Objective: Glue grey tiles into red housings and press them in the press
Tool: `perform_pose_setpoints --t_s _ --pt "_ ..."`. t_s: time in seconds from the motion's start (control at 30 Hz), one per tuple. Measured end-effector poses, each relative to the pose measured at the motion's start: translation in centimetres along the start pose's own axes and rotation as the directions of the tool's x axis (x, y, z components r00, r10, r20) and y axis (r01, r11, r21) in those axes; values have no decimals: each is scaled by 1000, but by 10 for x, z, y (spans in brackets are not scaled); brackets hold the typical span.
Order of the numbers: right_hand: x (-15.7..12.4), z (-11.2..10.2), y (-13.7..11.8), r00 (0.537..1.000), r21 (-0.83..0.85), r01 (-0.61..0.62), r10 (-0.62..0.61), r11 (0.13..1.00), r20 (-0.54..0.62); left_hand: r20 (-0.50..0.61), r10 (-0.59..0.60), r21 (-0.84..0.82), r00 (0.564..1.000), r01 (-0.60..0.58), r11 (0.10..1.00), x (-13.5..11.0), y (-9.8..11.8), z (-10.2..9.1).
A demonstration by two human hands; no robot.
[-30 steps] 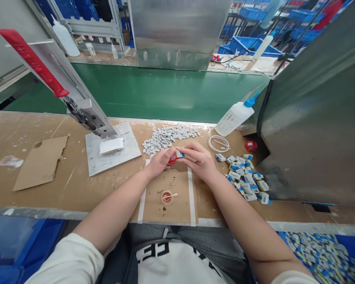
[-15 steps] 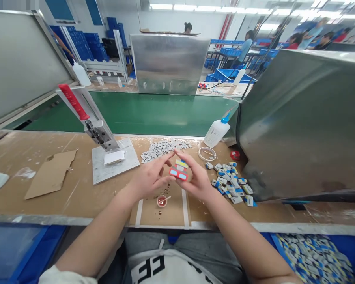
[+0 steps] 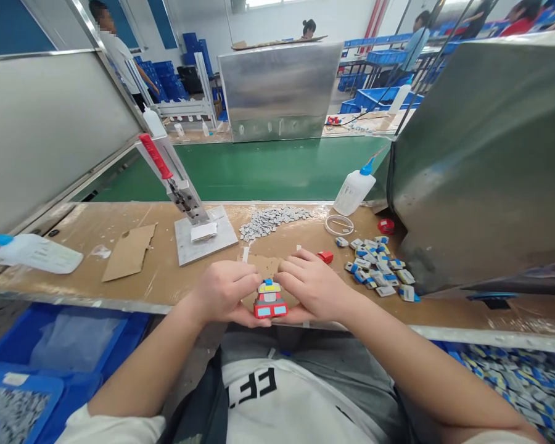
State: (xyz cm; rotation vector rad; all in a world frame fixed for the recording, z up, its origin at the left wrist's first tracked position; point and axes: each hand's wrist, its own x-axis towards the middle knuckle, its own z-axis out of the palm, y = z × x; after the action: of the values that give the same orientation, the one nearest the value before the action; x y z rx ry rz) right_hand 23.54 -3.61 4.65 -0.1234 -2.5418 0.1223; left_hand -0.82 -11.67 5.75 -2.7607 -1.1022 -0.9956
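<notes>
Close to the table's front edge, both hands grip a small toy vehicle [image 3: 271,299] in red, grey and yellow, with light blue window-like patches and a blue bit on top. My left hand [image 3: 229,290] pinches its left side between thumb and curled fingers. On the other side my right hand [image 3: 308,287] holds it the same way, fingers folded over the upper edge. A red plastic piece [image 3: 325,256] lies just beyond my right knuckles. Whatever lies on the table directly beneath my hands is hidden.
Grey flat pieces [image 3: 271,221] lie behind my hands. Rightward are blue-and-grey parts [image 3: 380,265], a tape ring [image 3: 339,225] and a squeeze bottle [image 3: 354,191]. A red-handled clamp press [image 3: 192,203], cardboard [image 3: 130,251] and another bottle [image 3: 39,253] stand leftward. Other people are in the background.
Both hands have drawn the toy vehicle toward my body, and their fingers have folded in around it. The small cup is now out of sight. The camera view has shifted left.
</notes>
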Motion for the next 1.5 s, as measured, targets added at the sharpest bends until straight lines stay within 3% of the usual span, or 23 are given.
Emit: perform_pose_setpoints --t_s 0.1,0.27,0.37,0.47,0.57,0.7,0.77,0.97,1.1,1.2,1.27,1.33,1.4,1.5 --pt "6 10 0 1000 154 6 -5 988 -7 -38 -24 -70 999 22 997 -4 4 3" --pt "21 30 3 996 399 -78 55 914 68 13 -241 -178 970 240 954 -22 -1 7" --pt "36 41 8 979 495 -179 104 850 175 62 -424 -238 903 426 873 -38 -9 5" --pt "58 57 19 940 592 -316 157 741 304 47 -604 -283 795 591 756 -55 -20 3" --pt "86 82 35 876 681 -474 217 558 431 16 -714 -335 700 677 655 -71 -37 2" --pt "128 120 61 701 677 -706 348 210 623 -29 -816 -427 578 731 533 -87 -71 -1" --pt "148 136 73 642 645 -752 375 137 669 -46 -842 -435 538 748 501 -93 -92 -4" --pt "189 176 95 594 577 -796 420 182 687 -196 -862 -328 467 797 507 -103 -154 -12" --pt "193 181 106 605 559 -787 504 260 617 -209 -879 -284 428 834 473 -110 -184 -12" --pt "197 161 117 643 581 -738 621 344 448 -193 -874 -279 445 830 484 -116 -196 -9" --pt "210 134 124 706 624 -627 679 467 202 -194 -870 -263 454 830 492 -119 -200 -6" --pt "234 104 129 766 633 -443 635 635 -101 -213 -871 -241 442 841 485 -121 -201 -4" --pt "269 75 128 801 596 -267 519 757 -300 -232 -874 -218 428 852 475 -121 -200 -2" --pt "327 50 117 858 614 -179 428 769 -285 -238 -871 -199 430 856 477 -121 -197 -3"
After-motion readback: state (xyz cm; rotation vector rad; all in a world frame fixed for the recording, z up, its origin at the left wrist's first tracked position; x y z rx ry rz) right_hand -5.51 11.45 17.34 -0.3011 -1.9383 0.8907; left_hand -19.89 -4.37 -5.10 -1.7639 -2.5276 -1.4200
